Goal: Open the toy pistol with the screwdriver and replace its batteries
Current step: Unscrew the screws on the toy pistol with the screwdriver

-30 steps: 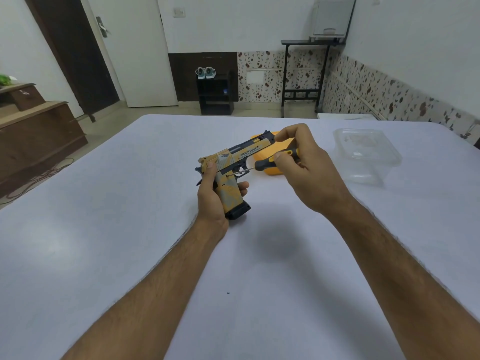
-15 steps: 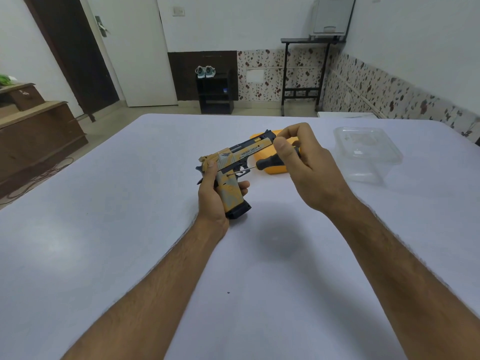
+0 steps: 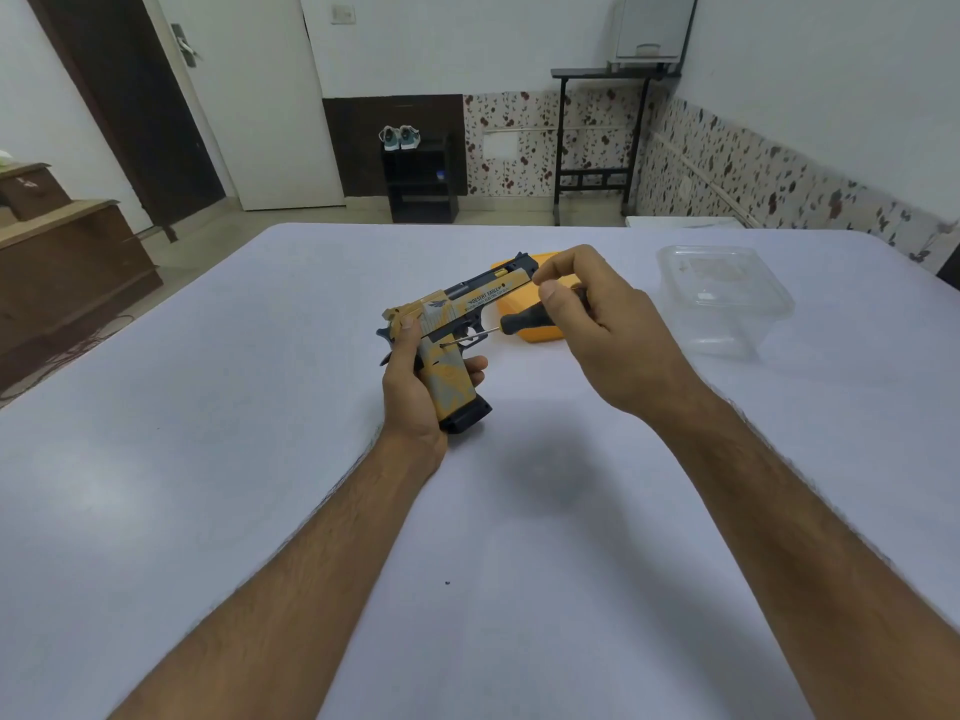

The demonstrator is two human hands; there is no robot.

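My left hand (image 3: 415,392) grips the handle of a toy pistol (image 3: 457,314), tan, grey and black, with its barrel pointing up and to the right. My right hand (image 3: 602,335) holds a small screwdriver (image 3: 511,323) with a dark handle between thumb and fingers. The thin metal shaft runs left, and its tip sits on the side of the pistol grip just above my left fingers. Both hands hover over the white table (image 3: 260,459).
An orange lid or tray (image 3: 540,335) lies behind the pistol, partly hidden by my right hand. A clear plastic container (image 3: 727,298) stands at the right. A wooden cabinet (image 3: 62,267) is off the table's left side.
My right fingers have shifted their hold on the screwdriver handle, the thumb now raised over it. The pistol and my left hand stay in place.
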